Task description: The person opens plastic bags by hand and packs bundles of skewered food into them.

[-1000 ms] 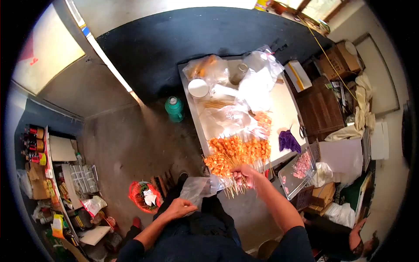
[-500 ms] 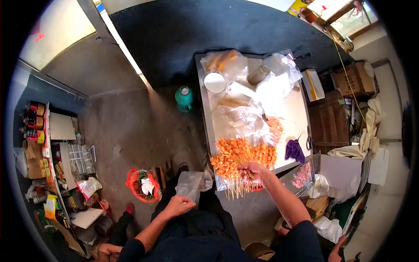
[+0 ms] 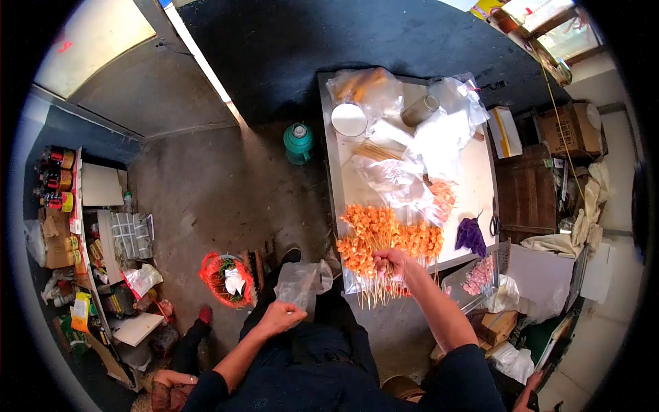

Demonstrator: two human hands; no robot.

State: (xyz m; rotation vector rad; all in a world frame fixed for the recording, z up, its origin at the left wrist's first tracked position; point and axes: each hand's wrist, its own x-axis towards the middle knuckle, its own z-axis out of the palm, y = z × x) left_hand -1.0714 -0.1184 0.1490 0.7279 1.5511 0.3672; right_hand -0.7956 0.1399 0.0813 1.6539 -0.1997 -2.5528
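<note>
I have my left hand (image 3: 283, 318) closed on a plastic bag (image 3: 296, 283), my right hand (image 3: 397, 266) gripping skewers (image 3: 371, 225) by their sticks (image 3: 371, 297) at the near edge of the table (image 3: 472, 175). Threading looks done for these; I see none in the bag.

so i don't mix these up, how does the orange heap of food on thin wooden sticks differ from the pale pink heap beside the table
The orange heap of food on thin wooden sticks is vividly coloured; the pale pink heap of small pieces is fainter. The orange heap looks larger than the pale pink heap. The right hand grips sticks of the orange heap; no hand touches the pale pink heap. Both are clusters of small pieces.
</note>
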